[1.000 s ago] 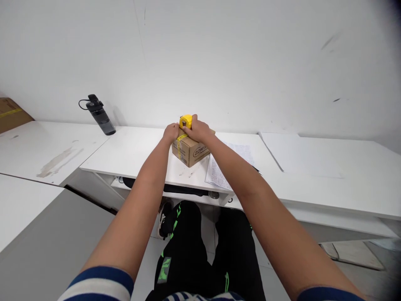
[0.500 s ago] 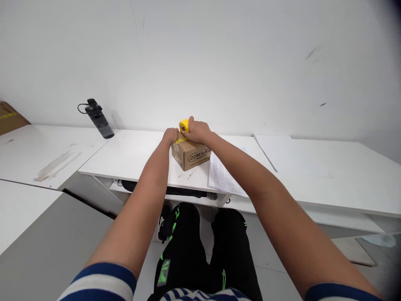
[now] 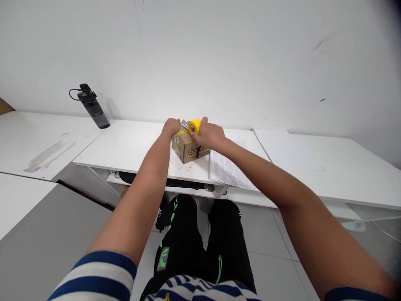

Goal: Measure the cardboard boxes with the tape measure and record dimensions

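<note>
A small brown cardboard box with printed characters and a yellow strip on top sits on the white desk. My right hand is wrapped round a yellow tape measure over the box's top right; its black strap hangs down the box's front. A short length of marked blade stretches from the case toward my left hand. At the box's far left corner, my left hand is closed with its fingertips at the blade's end. Exactly how those fingers grip is partly hidden.
Sheets of handwritten paper lie right of the box, beside larger white sheets. A dark water bottle leans on the wall at the left. Beneath the desktop runs a shelf holding a black item.
My right hand has moved right with the tape measure, away from my left hand, and a stretch of blade now shows between them. The black strap has come into view.
</note>
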The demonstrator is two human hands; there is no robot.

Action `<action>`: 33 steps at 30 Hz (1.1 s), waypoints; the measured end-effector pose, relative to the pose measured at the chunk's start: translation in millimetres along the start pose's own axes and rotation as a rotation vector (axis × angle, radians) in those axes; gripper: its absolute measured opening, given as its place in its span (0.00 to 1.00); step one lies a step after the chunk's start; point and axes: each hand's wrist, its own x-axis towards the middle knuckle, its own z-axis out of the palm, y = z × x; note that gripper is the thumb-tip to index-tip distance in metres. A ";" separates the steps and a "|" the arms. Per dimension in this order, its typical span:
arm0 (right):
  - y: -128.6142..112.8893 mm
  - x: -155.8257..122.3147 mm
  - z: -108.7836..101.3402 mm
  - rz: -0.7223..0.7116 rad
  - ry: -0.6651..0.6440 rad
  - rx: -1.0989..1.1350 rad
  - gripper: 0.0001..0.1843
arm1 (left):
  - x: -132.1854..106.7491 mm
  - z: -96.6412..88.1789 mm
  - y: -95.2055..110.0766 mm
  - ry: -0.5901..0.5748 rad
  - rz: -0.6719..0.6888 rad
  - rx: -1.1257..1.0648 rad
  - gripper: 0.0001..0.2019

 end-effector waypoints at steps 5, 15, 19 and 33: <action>-1.5 -3.6 -1.2 -0.001 -0.003 0.010 0.28 | -9.3 -8.3 6.7 -0.071 -0.073 0.041 0.31; -4.2 -6.9 3.5 0.000 0.028 0.001 0.29 | -5.8 -11.1 18.4 -0.066 -0.292 -0.047 0.30; -2.1 -13.9 -2.9 -0.014 0.015 -0.014 0.31 | -6.2 -10.6 17.8 -0.072 -0.299 -0.084 0.27; 19.0 -119.1 19.7 0.306 0.109 0.143 0.21 | -5.8 -8.3 15.9 -0.060 -0.299 -0.181 0.26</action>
